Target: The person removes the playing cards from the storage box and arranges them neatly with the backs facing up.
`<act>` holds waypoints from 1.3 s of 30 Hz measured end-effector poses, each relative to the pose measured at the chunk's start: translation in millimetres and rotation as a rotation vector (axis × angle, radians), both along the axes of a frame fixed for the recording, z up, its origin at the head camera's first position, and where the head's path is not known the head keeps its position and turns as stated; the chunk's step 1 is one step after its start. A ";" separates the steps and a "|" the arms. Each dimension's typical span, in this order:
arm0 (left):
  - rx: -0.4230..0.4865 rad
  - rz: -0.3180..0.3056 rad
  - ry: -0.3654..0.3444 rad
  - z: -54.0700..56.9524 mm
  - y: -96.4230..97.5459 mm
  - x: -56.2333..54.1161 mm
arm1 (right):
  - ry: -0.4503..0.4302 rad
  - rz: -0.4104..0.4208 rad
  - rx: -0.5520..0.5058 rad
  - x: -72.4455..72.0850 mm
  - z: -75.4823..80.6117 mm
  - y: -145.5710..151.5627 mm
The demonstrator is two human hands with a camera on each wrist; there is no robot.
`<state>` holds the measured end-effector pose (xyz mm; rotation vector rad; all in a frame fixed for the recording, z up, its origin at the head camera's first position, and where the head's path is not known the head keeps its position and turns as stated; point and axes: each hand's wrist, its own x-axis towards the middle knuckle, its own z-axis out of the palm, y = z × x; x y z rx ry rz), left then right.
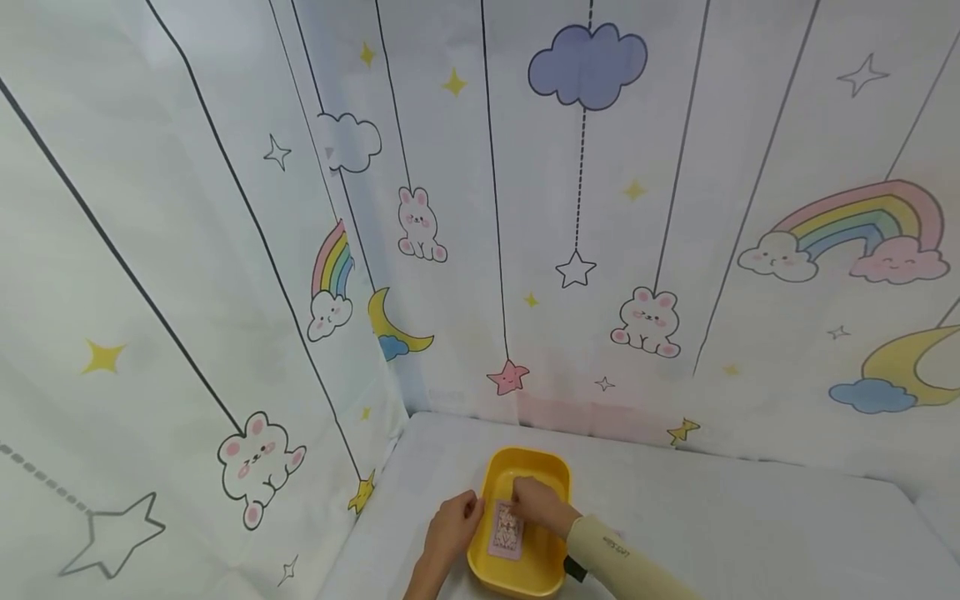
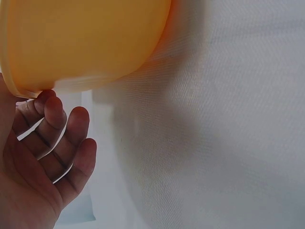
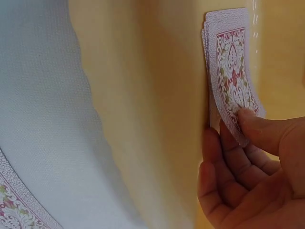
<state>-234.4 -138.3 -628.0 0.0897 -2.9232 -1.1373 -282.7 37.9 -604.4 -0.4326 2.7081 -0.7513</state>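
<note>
White cloth (image 1: 750, 533) spreads from the person's forearms back toward a corner. Nearest comes a pale yellow sleeve (image 1: 630, 562), and across from it the left hand (image 2: 33, 174), at the long left rim of a yellow tray (image 1: 534, 571), its fingers bent and seeming to hold that rim between thumb and forefinger. Within the tray, toward its left side, lies a small stack of patterned cards (image 3: 233, 71), with the right hand (image 3: 259, 186) at its far end: thumb on the patterned side, fingers beneath, pinching at least the top card so that it bows (how many are caught, I cannot tell). Judging by that, the step in hand is lifting from the stack, and the next move would call for an even pinch to part that portion from the rest while the tray is steadied. Only the right wrist view gives the bend and the layered edges; from the head, the stack looks like one flat card. That wrist view also catches a loose card (image 3: 19, 210) on the cloth outside the tray, which the head view does not show clearly. Farthest off hang wall sheets (image 1: 540, 200) printed with stars, clouds and rainbows.
</note>
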 end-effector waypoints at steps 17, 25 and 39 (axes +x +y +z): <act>-0.007 -0.016 0.025 -1.6 -0.8 0.2 | 0.024 0.004 0.002 -1.1 6.3 2.7; -0.007 -0.009 0.028 -1.3 0.0 0.5 | -0.025 -0.017 -0.124 -2.9 12.2 9.5; -0.017 -0.002 0.012 -1.5 0.8 0.7 | -0.081 0.030 -0.280 -5.6 22.8 35.5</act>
